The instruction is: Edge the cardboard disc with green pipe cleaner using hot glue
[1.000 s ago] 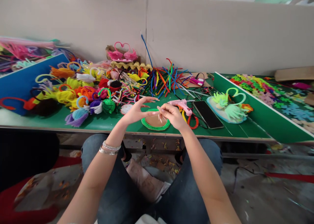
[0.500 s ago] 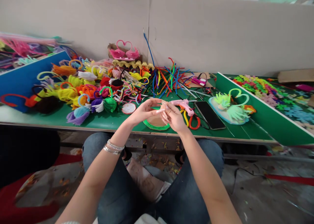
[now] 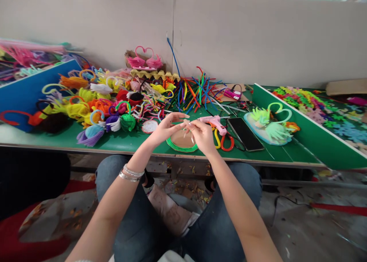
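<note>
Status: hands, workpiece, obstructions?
Left hand and right hand: fingers meeting, grip unclear. Round brown cardboard disc with green rim: flat, partly hidden by hands. Pink plastic glue gun: close beside right hand.

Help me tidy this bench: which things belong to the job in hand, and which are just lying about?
Probably in the job:
- green-edged disc, nearest the hands
- glue gun
- scissors

Seemingly just lying about:
- phone
- pink swans
- egg carton

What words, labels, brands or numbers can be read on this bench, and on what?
None legible.
Pink glue gun: small dark mark on handle, too small to read.
Magenta device: pale marking, too small to read.
Phone: dark screen, no text visible.
</note>
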`<state>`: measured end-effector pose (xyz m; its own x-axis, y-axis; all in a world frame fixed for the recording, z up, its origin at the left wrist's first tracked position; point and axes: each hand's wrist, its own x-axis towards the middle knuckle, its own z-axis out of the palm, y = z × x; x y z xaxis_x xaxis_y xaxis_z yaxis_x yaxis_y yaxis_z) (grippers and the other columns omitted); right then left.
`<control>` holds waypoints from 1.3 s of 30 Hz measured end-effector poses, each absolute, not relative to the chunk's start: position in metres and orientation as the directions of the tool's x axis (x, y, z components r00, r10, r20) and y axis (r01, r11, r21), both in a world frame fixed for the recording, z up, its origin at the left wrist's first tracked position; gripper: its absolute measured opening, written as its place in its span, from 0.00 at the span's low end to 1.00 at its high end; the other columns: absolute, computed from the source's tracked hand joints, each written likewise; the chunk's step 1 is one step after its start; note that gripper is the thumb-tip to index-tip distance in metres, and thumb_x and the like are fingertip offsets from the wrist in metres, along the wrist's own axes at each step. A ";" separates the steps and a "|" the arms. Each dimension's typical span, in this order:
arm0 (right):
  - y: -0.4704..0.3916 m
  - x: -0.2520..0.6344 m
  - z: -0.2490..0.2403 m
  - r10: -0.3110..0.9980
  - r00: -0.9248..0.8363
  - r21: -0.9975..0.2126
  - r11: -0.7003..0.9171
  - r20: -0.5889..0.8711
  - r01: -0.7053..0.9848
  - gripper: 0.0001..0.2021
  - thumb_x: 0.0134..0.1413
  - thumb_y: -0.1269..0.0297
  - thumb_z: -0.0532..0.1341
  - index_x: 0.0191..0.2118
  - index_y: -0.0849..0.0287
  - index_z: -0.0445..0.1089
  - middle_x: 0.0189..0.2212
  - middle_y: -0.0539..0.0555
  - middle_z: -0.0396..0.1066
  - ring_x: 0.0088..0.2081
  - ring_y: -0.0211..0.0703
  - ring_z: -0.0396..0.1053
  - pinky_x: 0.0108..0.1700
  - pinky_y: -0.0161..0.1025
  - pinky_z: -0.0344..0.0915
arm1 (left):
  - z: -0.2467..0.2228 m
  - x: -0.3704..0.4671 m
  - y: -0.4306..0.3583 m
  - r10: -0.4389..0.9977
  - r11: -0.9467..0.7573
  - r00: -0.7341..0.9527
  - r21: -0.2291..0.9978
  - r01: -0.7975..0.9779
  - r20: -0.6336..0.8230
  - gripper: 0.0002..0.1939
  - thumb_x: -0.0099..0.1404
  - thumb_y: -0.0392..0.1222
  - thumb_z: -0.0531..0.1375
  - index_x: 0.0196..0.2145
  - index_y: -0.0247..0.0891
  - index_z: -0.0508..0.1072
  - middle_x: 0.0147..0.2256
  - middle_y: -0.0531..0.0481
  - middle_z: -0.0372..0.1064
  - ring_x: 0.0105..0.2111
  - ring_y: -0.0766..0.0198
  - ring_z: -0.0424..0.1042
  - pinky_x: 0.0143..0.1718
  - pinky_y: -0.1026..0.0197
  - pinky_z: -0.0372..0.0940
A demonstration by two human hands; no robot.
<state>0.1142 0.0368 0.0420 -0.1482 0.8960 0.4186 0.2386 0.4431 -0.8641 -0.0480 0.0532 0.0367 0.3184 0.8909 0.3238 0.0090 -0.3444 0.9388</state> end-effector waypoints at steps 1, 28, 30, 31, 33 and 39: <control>0.038 0.118 0.044 0.900 -0.126 -0.874 0.435 0.417 0.215 0.19 0.55 0.48 0.55 0.25 0.56 0.70 0.18 0.48 0.68 0.17 0.32 0.57 0.21 0.34 0.54 | 0.039 -0.051 0.053 0.894 -0.316 0.332 0.949 -0.009 0.301 0.20 0.60 0.49 0.60 0.46 0.37 0.68 0.50 0.42 0.67 0.50 0.58 0.67 0.49 0.57 0.63; 0.046 0.132 0.040 0.914 -0.317 -0.892 0.347 0.253 0.288 0.16 0.42 0.51 0.66 0.22 0.62 0.72 0.21 0.53 0.73 0.24 0.38 0.68 0.28 0.35 0.64 | 0.045 -0.056 0.044 0.662 -0.721 0.498 0.295 0.627 0.560 0.12 0.68 0.41 0.48 0.31 0.36 0.67 0.31 0.46 0.66 0.32 0.63 0.66 0.33 0.62 0.60; 0.046 0.132 0.041 0.911 -0.347 -0.904 0.328 0.224 0.276 0.16 0.40 0.52 0.68 0.22 0.62 0.73 0.21 0.52 0.73 0.24 0.37 0.67 0.27 0.34 0.63 | 0.049 -0.060 0.043 0.667 -0.734 0.548 0.319 0.599 0.505 0.13 0.68 0.41 0.47 0.30 0.36 0.66 0.30 0.48 0.65 0.30 0.64 0.64 0.31 0.62 0.59; 0.046 0.132 0.041 0.906 -0.372 -0.916 0.309 0.201 0.256 0.15 0.39 0.52 0.68 0.23 0.62 0.73 0.21 0.52 0.73 0.23 0.37 0.67 0.26 0.34 0.63 | 0.051 -0.061 0.042 0.671 -0.739 0.570 0.374 0.560 0.474 0.13 0.68 0.41 0.47 0.28 0.36 0.65 0.28 0.49 0.64 0.29 0.65 0.63 0.30 0.63 0.58; 0.045 0.132 0.041 0.885 -0.441 -0.946 0.258 0.151 0.194 0.15 0.38 0.52 0.68 0.25 0.62 0.75 0.22 0.52 0.73 0.23 0.36 0.67 0.26 0.34 0.64 | 0.056 -0.063 0.040 0.680 -0.713 0.617 0.553 0.431 0.395 0.15 0.68 0.43 0.46 0.25 0.37 0.61 0.24 0.52 0.59 0.26 0.67 0.60 0.28 0.64 0.56; 0.042 0.137 0.043 0.793 -0.599 -0.982 0.179 0.110 0.057 0.13 0.39 0.54 0.68 0.25 0.60 0.76 0.20 0.50 0.73 0.23 0.36 0.68 0.26 0.33 0.66 | 0.062 -0.058 0.030 0.649 -0.323 0.745 0.943 0.087 0.154 0.20 0.65 0.55 0.50 0.25 0.37 0.61 0.22 0.56 0.55 0.22 0.71 0.56 0.24 0.66 0.54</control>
